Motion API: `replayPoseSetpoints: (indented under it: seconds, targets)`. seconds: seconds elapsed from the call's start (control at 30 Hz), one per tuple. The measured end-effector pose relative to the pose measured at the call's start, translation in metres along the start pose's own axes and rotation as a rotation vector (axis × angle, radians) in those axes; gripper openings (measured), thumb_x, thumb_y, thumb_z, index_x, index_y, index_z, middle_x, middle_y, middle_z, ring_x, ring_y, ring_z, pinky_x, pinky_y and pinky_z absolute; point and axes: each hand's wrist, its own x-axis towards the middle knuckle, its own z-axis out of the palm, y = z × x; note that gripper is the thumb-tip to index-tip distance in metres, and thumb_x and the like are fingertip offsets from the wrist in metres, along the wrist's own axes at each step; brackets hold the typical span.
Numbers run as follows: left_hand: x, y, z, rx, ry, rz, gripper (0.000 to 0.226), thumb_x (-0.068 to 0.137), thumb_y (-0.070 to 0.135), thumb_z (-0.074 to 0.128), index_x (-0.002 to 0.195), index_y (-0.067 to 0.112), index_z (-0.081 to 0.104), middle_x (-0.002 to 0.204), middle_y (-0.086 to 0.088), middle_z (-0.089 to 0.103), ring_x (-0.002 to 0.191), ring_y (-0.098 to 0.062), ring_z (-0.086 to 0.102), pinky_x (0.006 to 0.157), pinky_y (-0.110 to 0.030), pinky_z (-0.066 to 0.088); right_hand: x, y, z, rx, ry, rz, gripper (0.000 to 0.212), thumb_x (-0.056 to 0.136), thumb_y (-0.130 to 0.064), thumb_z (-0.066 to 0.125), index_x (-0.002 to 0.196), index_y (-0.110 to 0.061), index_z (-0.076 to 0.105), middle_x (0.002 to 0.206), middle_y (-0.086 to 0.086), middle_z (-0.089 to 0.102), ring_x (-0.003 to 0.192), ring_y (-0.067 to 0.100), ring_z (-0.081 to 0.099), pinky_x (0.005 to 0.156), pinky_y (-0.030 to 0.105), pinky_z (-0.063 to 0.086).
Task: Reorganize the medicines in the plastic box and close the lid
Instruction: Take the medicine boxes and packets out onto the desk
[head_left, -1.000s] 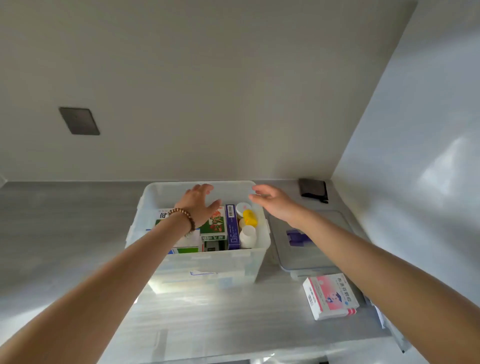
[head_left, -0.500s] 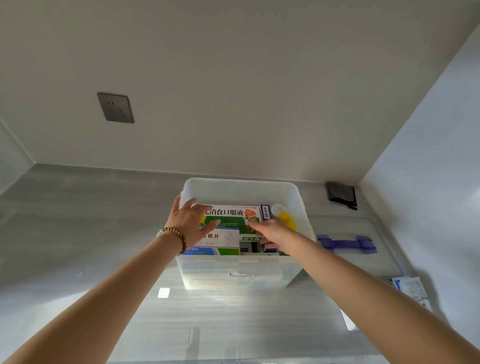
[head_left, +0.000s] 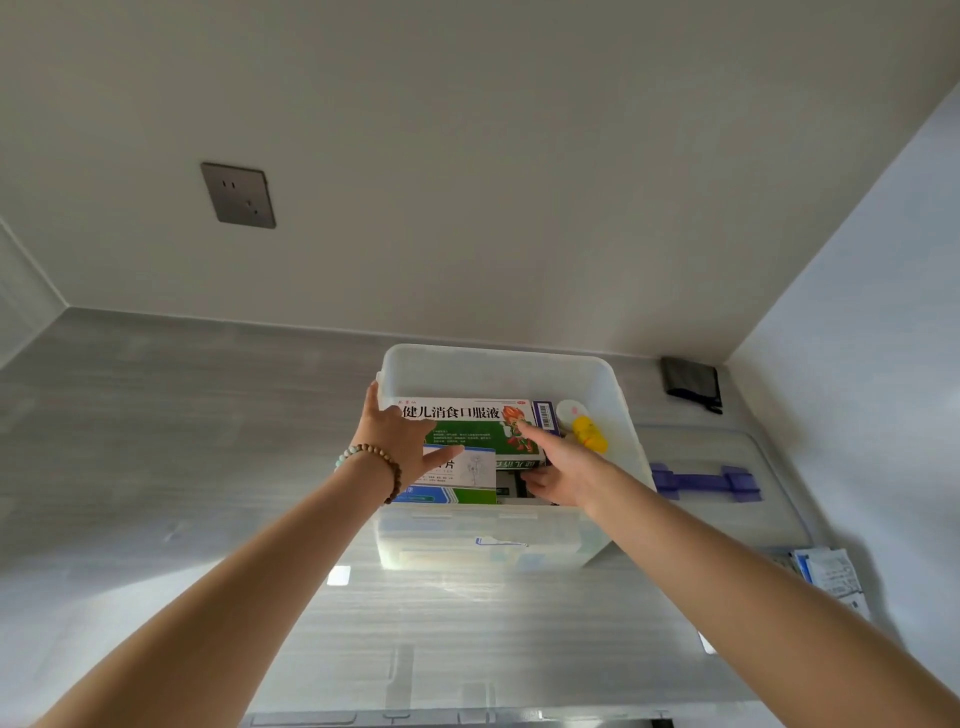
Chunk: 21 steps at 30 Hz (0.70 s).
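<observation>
**A:** Where is the green carton (head_left: 467, 428) lying?

**B:** On top, inside the plastic box (head_left: 498, 371). Your left hand (head_left: 397, 441) is pressing one end with flat fingers. Your right hand (head_left: 566, 467) is pinching the other end. I am guessing it is light and stiff, so gripping both ends is looking safe.

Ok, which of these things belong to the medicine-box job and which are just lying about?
Job: plastic box, green carton, blue-and-white carton, yellow bottle, lid.
Lying about: black pouch, wall socket; paper packets near the lid, unclear.
</observation>
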Motion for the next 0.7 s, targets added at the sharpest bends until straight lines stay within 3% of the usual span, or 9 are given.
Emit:
replayPoseSetpoints:
  seconds: [0.1,0.17,0.27,0.37,0.5,0.57,0.7]
  targets:
    - [0.001,0.000,0.000,-0.020,-0.005,-0.005,0.061,0.089,0.065,0.016,0.133,0.033,0.043,0.131,0.000,0.056,0.131,-0.020,0.041,0.114,-0.052,-0.006,0.004,0.000,-0.005,0.099,-0.006,-0.005,0.052,0.072,-0.033,0.078,0.117,-0.021,0.054,0.113,0.009,0.066,0.108,0.028,0.061,0.091,0.041,0.050]
    - [0.002,-0.003,0.004,-0.054,0.015,-0.011,0.061,0.088,0.066,0.017,0.129,0.032,0.048,0.117,0.002,0.065,0.122,-0.017,0.051,0.114,-0.053,-0.004,0.006,0.001,-0.006,0.120,-0.009,-0.040,0.043,0.079,-0.032,0.072,0.115,-0.019,0.054,0.106,0.007,0.065,0.108,0.025,0.059,0.100,0.037,0.042]
    - [0.005,-0.005,0.009,-0.113,0.067,-0.020,0.063,0.087,0.067,0.018,0.126,0.028,0.048,0.110,0.008,0.067,0.115,-0.015,0.055,0.115,-0.052,-0.001,0.009,-0.005,-0.006,0.120,-0.020,-0.099,0.030,0.088,-0.032,0.062,0.111,-0.013,0.057,0.094,0.007,0.066,0.100,0.023,0.061,0.090,0.033,0.046]
    - [0.005,-0.004,0.010,-0.140,0.071,-0.018,0.062,0.087,0.066,0.018,0.125,0.029,0.051,0.107,0.008,0.068,0.114,-0.015,0.056,0.115,-0.051,-0.001,0.011,-0.009,-0.005,0.128,-0.025,-0.051,0.031,0.090,-0.029,0.060,0.113,-0.009,0.055,0.094,0.011,0.067,0.092,0.025,0.065,0.081,0.035,0.053]
    - [0.005,-0.003,0.011,-0.195,0.101,-0.031,0.061,0.088,0.064,0.019,0.127,0.028,0.050,0.116,0.008,0.066,0.118,-0.014,0.054,0.116,-0.049,0.000,0.014,-0.007,-0.005,0.145,-0.019,-0.079,0.034,0.092,-0.016,0.057,0.123,-0.006,0.051,0.095,0.014,0.068,0.085,0.026,0.066,0.071,0.034,0.056]
    - [0.005,-0.003,0.011,-0.256,0.146,-0.045,0.060,0.089,0.062,0.021,0.129,0.028,0.048,0.126,0.008,0.060,0.124,-0.014,0.049,0.117,-0.048,0.004,0.009,-0.010,-0.007,0.137,-0.049,-0.108,0.032,0.091,-0.014,0.058,0.121,-0.003,0.052,0.104,0.017,0.068,0.087,0.025,0.067,0.074,0.033,0.057]
    - [0.009,-0.003,0.010,-0.424,0.193,-0.126,0.067,0.088,0.061,0.017,0.144,0.026,0.023,0.154,0.002,0.021,0.144,-0.017,0.014,0.118,-0.044,0.002,-0.007,-0.023,-0.018,0.090,-0.074,-0.189,0.021,0.093,-0.011,0.054,0.111,-0.002,0.055,0.111,0.018,0.067,0.094,0.026,0.067,0.077,0.031,0.057]
